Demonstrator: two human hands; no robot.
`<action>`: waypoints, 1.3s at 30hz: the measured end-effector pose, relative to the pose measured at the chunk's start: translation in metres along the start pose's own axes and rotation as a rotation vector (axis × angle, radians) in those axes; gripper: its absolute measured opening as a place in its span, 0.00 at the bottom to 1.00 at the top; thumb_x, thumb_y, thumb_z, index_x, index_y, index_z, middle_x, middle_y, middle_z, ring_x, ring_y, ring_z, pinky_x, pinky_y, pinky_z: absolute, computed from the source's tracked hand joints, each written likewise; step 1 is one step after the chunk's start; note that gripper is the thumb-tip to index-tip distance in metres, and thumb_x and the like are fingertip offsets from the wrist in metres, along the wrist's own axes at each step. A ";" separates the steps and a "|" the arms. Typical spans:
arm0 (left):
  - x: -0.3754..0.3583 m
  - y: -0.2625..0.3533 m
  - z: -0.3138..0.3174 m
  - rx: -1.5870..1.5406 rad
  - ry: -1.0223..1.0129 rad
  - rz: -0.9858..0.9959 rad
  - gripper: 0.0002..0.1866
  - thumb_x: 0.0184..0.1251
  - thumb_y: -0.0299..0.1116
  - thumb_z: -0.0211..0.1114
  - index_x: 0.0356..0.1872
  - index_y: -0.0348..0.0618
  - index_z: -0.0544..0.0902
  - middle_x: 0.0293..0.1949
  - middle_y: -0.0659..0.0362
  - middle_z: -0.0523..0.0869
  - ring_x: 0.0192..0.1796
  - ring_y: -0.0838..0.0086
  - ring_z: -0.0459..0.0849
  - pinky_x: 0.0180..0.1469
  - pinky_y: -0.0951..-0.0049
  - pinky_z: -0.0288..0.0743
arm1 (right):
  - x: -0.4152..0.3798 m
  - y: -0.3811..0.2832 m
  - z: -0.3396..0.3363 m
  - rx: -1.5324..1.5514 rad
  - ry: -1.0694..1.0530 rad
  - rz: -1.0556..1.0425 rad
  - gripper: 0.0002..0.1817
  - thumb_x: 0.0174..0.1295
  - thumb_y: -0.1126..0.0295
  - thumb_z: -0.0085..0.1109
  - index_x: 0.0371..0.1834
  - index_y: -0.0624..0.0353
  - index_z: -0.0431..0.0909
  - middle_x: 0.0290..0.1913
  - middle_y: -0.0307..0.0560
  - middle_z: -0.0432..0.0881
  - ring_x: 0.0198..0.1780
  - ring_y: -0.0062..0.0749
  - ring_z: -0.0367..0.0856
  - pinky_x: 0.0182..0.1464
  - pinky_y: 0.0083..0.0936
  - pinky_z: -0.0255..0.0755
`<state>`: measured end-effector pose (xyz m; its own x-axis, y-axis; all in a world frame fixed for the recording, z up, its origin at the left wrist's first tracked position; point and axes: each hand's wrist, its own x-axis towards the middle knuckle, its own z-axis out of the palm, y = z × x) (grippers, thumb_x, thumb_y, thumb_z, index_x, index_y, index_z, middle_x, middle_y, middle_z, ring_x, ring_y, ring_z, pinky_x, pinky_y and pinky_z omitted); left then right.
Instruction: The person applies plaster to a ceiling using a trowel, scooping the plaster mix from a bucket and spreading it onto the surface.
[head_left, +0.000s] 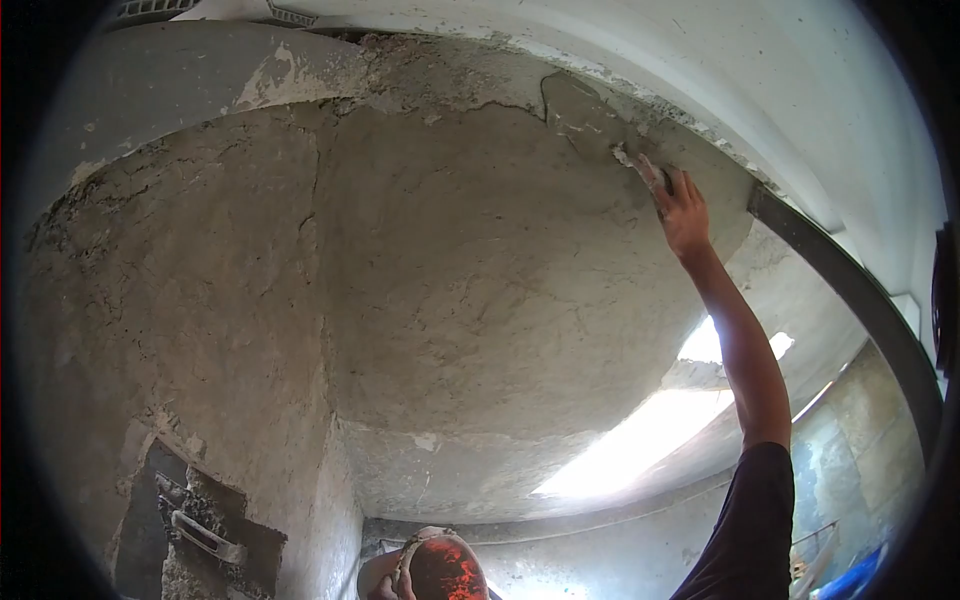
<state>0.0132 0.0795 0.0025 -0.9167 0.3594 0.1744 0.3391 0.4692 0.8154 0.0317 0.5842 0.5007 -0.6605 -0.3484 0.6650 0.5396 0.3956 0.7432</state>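
My right hand (683, 212) is stretched up high, closed around the handle of a plastering trowel (580, 108). The grey blade lies against damp plaster at the top of the wall (500, 260), just under the white ceiling edge. Wet mortar clings near the handle. At the bottom, my left hand (388, 588) grips the rim of a round mortar bowl (455, 570), tilted toward me. Its inside shows orange-red through dark smears. Most of my left hand is cut off by the frame edge.
A plastering float (207, 537) with a pale handle is at lower left by the rough side wall (200, 300). A dark beam (850, 290) curves down at right. Bright light falls across the lower wall. Something blue (855, 575) lies at bottom right.
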 end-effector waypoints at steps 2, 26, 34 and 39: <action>-0.001 0.001 -0.003 -0.007 0.027 0.022 0.17 0.68 0.44 0.60 0.38 0.38 0.85 0.35 0.49 0.86 0.39 0.57 0.83 0.44 0.62 0.75 | -0.004 -0.002 0.001 0.042 -0.018 -0.021 0.40 0.50 0.76 0.60 0.70 0.39 0.63 0.43 0.47 0.72 0.41 0.40 0.76 0.44 0.33 0.77; 0.010 0.014 -0.018 -0.107 -0.116 -0.090 0.16 0.64 0.40 0.61 0.34 0.33 0.83 0.33 0.45 0.84 0.37 0.50 0.82 0.43 0.58 0.73 | -0.080 -0.075 -0.109 1.456 -0.626 0.992 0.26 0.59 0.74 0.58 0.63 0.60 0.70 0.33 0.42 0.78 0.26 0.19 0.75 0.27 0.20 0.72; 0.011 0.021 -0.039 -0.067 -0.120 -0.222 0.14 0.66 0.36 0.62 0.26 0.34 0.80 0.21 0.46 0.79 0.23 0.58 0.79 0.28 0.63 0.70 | -0.195 -0.183 -0.229 1.769 -1.020 1.231 0.12 0.55 0.79 0.57 0.43 0.64 0.72 0.25 0.40 0.74 0.19 0.18 0.72 0.19 0.16 0.69; 0.010 0.018 -0.061 -0.035 0.028 -0.142 0.18 0.67 0.41 0.61 0.25 0.33 0.80 0.19 0.50 0.79 0.20 0.64 0.76 0.27 0.65 0.68 | -0.266 -0.239 -0.334 1.734 -1.264 1.550 0.19 0.54 0.76 0.63 0.48 0.65 0.70 0.28 0.40 0.77 0.22 0.18 0.74 0.20 0.17 0.69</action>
<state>-0.0032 0.0419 0.0525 -0.9607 0.2685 0.0706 0.1982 0.4853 0.8516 0.2526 0.2988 0.1707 -0.6135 0.7084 -0.3491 0.4409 -0.0595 -0.8956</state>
